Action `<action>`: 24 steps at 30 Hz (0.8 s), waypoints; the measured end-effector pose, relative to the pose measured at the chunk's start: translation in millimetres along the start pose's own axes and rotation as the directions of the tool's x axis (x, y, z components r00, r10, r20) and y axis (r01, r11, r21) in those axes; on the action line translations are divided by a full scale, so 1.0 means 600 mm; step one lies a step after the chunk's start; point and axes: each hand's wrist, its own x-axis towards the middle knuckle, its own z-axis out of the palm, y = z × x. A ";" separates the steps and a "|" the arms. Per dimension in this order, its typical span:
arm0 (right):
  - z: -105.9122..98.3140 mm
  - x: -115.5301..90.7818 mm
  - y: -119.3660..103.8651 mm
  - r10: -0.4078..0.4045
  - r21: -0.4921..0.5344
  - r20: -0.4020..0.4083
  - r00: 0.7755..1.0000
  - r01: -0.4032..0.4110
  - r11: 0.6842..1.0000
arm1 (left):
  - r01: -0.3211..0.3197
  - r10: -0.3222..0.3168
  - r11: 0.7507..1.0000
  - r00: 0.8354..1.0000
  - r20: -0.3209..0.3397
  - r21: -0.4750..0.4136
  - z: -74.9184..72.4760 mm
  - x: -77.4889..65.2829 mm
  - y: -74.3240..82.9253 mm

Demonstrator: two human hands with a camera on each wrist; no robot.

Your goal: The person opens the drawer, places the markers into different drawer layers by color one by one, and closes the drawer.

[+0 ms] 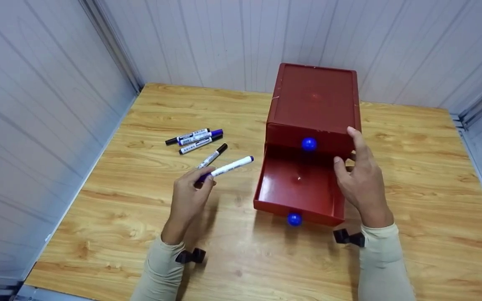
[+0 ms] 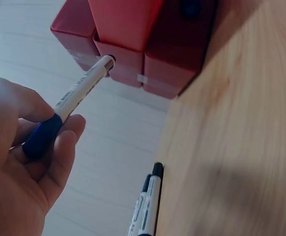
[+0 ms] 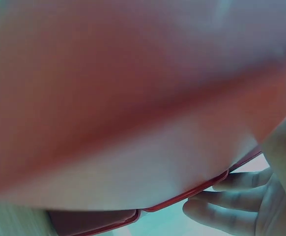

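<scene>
Left hand (image 1: 188, 194) has a proper pinch on a white marker (image 1: 232, 166): thumb and fingers closed around the blue cap end, so basically the whole white barrel pokes out past the fingertips. It's held over the wood table (image 1: 111, 234), angled at the red drawer unit (image 1: 316, 96), far end just left of the pulled-out lower drawer (image 1: 278, 207) and outside it. Right hand (image 1: 362, 184) isn't gripping anything, fingers spread along the unit's right side, index at the top front corner; can't tell how hard it's pressing. 4 other markers (image 1: 201, 139) lie beyond the left hand.
</scene>
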 end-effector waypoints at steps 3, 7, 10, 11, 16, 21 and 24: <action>0.001 0.000 0.002 -0.010 0.002 -0.010 1.000 0.010 1.000 | 0.109 -0.110 0.989 0.994 0.000 -0.102 0.005 -0.002 -0.005; 0.003 0.000 0.004 -0.024 -0.004 -0.013 1.000 0.024 1.000 | 0.256 -0.255 0.938 0.966 0.034 -0.232 0.007 -0.002 0.010; 0.003 -0.001 0.005 -0.028 -0.006 -0.014 0.999 0.028 1.000 | 0.323 -0.316 0.893 0.946 0.073 -0.315 0.008 -0.001 0.018; 0.003 -0.001 0.005 -0.029 -0.005 -0.015 0.999 0.029 1.000 | 0.334 -0.324 0.882 0.942 0.087 -0.333 0.009 -0.001 0.021; 0.004 -0.002 0.005 -0.035 -0.008 -0.018 0.999 0.035 0.999 | 0.357 -0.333 0.862 0.934 0.128 -0.360 0.015 0.000 0.027; 0.004 -0.002 0.005 -0.036 -0.008 -0.020 0.999 0.035 0.999 | 0.355 -0.327 0.887 0.934 0.142 -0.296 0.018 0.002 0.033; 0.004 -0.002 0.004 -0.033 -0.006 -0.017 0.999 0.033 0.999 | 0.326 -0.300 0.913 0.944 0.138 -0.244 0.018 0.006 0.039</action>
